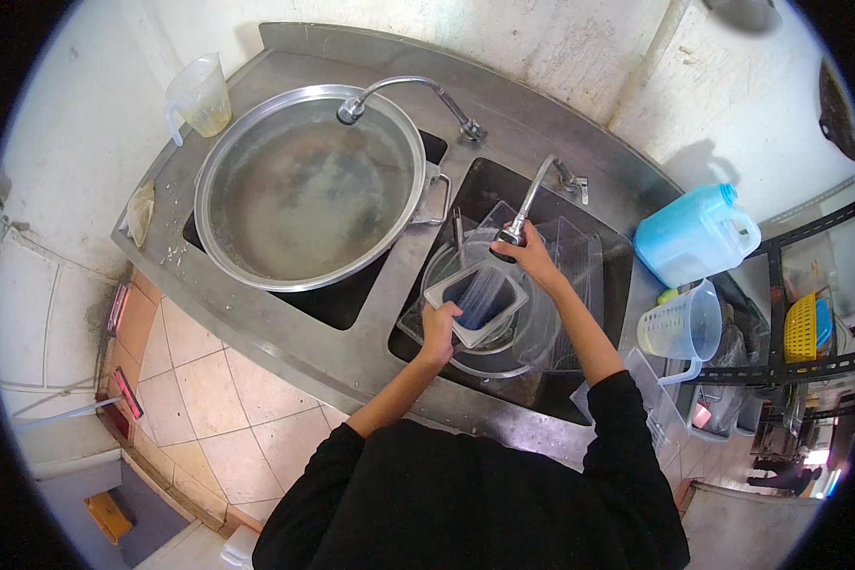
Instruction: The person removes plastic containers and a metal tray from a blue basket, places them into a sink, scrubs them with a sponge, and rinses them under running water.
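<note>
My left hand (439,331) grips the near-left rim of a rectangular container (474,338) with a pale rim, held tilted over the right sink basin (415,342). Around the head of a flexible metal faucet (538,187) my right hand (529,251) is closed, and water sprays from it into the container. Beneath lie round metal bowls or pots (497,370), partly hidden. Clear plastic containers (577,263) stand in the basin to the right, beside and behind my right forearm. A metal utensil handle (458,226) rises at the basin's left.
A large round metal pan (206,235) of cloudy water covers most of the left basin, under a second flexible faucet (417,78). A measuring jug (203,96) stands at the back left. At right are a jug of blue liquid (691,231), another measuring jug (684,324) and metal shelving (776,299).
</note>
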`<state>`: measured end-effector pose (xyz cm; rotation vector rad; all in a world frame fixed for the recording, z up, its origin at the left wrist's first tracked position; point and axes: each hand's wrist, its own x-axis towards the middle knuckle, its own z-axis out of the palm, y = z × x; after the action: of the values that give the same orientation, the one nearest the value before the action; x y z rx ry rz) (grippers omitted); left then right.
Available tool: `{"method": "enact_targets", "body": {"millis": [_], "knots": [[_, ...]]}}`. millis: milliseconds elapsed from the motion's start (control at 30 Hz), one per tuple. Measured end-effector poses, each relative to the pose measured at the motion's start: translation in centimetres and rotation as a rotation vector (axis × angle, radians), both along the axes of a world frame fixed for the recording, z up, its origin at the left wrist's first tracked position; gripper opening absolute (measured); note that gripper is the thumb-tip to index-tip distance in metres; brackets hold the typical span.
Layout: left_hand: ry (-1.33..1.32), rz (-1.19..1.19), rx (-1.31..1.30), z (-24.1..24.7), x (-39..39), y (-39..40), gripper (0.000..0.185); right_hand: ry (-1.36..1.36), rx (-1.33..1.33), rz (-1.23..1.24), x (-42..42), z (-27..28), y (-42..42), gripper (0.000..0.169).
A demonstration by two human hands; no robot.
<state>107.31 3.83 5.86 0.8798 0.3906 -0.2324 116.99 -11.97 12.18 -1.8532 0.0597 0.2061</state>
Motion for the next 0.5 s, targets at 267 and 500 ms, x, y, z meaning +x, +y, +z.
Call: {"method": "enact_targets", "body": {"millis": [267,500], "knots": [[-0.033,0.073,-0.014,-3.8,-0.4,0.4,0.033,0.096,0.044,-0.062,-1.0,-1.7,-0.1,0.060],[0.054,0.116,-0.054,-6.1,-0.6,0.4,0.030,0.128,0.176,-0.107,-1.4,-3.4,-0.1,0.063]]}}
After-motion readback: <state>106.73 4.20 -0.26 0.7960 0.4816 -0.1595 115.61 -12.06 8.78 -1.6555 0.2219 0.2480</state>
